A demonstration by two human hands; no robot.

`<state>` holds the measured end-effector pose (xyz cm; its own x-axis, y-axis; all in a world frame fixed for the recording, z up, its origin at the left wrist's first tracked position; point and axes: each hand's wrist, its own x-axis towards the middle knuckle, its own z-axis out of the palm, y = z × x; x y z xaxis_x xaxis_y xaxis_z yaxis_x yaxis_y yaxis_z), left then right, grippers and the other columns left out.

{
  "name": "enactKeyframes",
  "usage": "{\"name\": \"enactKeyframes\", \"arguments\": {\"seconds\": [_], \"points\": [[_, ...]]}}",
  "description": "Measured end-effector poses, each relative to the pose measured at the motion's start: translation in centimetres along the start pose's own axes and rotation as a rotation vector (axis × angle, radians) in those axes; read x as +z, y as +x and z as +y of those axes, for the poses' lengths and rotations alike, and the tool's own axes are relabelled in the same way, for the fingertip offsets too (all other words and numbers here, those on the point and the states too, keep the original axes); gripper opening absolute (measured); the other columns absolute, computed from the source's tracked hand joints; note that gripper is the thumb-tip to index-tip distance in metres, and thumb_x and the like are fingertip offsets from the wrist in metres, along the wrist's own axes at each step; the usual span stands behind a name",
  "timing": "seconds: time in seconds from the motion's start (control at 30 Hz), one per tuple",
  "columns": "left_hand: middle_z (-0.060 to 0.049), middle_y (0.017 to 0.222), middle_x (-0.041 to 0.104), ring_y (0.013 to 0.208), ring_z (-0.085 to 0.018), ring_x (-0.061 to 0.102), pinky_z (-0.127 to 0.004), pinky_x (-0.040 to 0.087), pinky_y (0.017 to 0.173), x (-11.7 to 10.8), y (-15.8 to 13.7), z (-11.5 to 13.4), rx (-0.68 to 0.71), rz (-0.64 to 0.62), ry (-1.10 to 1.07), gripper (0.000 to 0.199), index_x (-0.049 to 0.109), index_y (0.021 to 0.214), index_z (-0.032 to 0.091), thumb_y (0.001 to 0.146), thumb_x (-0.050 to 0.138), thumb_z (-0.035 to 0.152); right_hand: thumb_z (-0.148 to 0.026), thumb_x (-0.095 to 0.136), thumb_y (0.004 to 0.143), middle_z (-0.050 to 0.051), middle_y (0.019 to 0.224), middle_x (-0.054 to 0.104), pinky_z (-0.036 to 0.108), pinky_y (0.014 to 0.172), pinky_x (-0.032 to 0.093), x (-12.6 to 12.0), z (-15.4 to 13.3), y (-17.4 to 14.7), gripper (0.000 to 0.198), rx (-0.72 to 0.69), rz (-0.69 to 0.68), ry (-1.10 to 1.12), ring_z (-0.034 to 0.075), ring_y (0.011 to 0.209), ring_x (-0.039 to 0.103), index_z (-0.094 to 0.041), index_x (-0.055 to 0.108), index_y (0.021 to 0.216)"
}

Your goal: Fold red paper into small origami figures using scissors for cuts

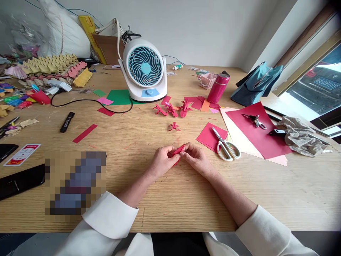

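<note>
Fingertips of the left hand and right hand pinch shut on a small folded red paper piece between them, just above the wooden table. Light, thin, easily creased; its far folds are probably hidden, so edges suit gripping best.

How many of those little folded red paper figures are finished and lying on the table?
4: three in a row in front of the fan, at and, and one alone nearer the hands. Another red piece is held in both hands.
</note>
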<state>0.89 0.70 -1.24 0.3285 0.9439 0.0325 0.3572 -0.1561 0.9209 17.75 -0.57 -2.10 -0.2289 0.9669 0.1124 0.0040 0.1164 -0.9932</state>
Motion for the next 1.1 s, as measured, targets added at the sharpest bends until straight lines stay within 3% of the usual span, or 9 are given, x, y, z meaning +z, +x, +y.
{"name": "enactKeyframes", "arguments": {"seconds": [0.3, 0.7, 1.1], "points": [[0.001, 0.067, 0.063, 0.06, -0.011, 0.052, -0.021, 0.039, 0.056, 0.16, 0.04, -0.58, 0.001, -0.005, -0.026, 0.021, 0.066, 0.077, 0.014, 0.082, 0.064, 0.035, -0.055, 0.068, 0.083, 0.001, 0.074, 0.059, 0.031, 0.065, 0.046, -0.06, 0.21, -0.09, 0.037, -0.015, 0.028, -0.06, 0.015, 0.068, 0.054, -0.021, 0.055, 0.08], [0.004, 0.059, 0.053, 0.056, -0.009, 0.044, -0.021, 0.033, 0.054, 0.34, 0.07, -0.94, 0.016, -0.002, 0.11, 0.017, 0.056, 0.066, 0.017, 0.078, 0.061, 0.027, -0.031, 0.058, 0.088, -0.002, 0.065, 0.052, 0.027, 0.056, 0.035, 0.18, 0.66, -0.46, 0.017, -0.076, 0.094, -0.345, 0.013, 0.058, 0.044, -0.021, 0.054, 0.076], [0.007, 0.055, 0.038, 0.054, -0.009, 0.034, -0.023, 0.027, 0.052, 0.04, 0.19, -0.36, -0.018, -0.078, 0.12, 0.027, 0.043, 0.059, 0.018, 0.076, 0.06, 0.031, -0.04, 0.053, 0.093, 0.001, 0.068, 0.057, 0.028, 0.059, 0.039, 0.15, 0.12, -0.46, 0.028, -0.055, 0.086, -0.322, 0.014, 0.061, 0.048, -0.021, 0.054, 0.074]]}}
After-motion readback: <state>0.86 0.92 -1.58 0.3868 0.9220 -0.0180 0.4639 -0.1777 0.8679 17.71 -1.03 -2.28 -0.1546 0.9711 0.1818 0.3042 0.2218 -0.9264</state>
